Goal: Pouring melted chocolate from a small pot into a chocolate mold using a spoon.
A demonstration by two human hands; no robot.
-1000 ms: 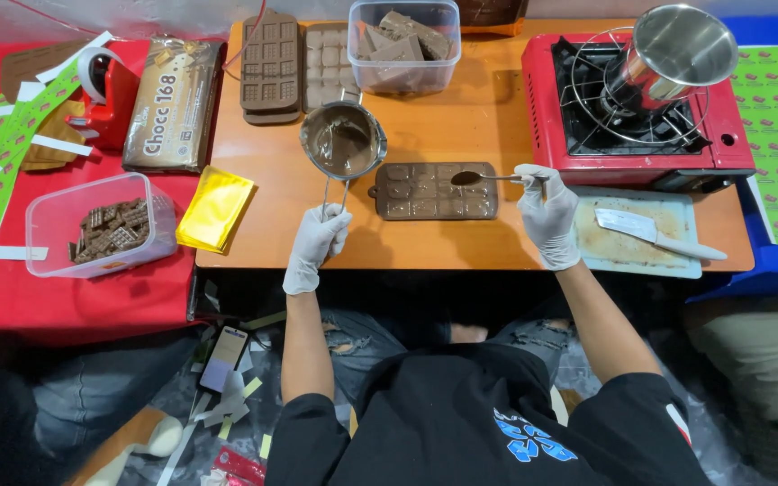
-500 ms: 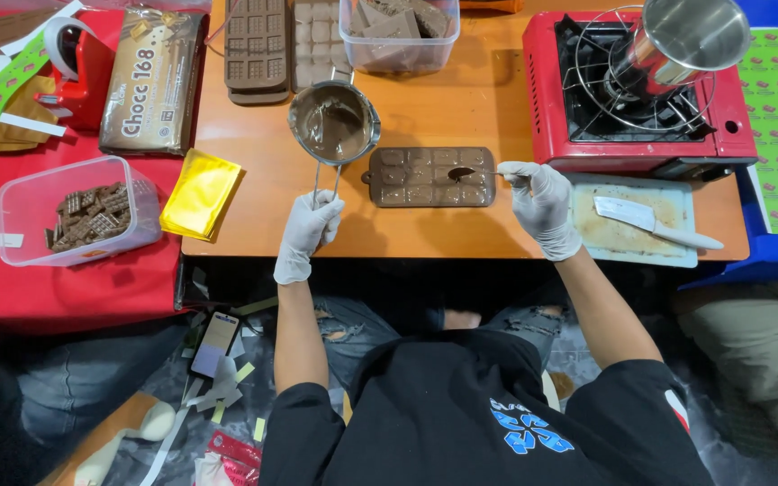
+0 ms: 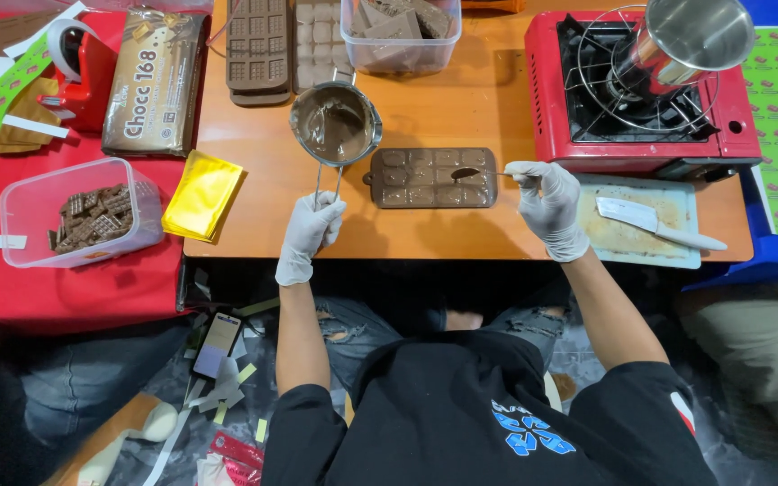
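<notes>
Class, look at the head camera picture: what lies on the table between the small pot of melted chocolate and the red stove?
In the head view, the brown chocolate mould lies between the pot and the red stove.

Both gloved hands [image 3: 310, 232] [image 3: 547, 202] in closed grip.

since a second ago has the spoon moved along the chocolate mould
Yes. The spoon in the right hand has shifted from the right end of the brown chocolate mould toward its middle, its bowl now over the upper row, closer to the small pot.
</notes>
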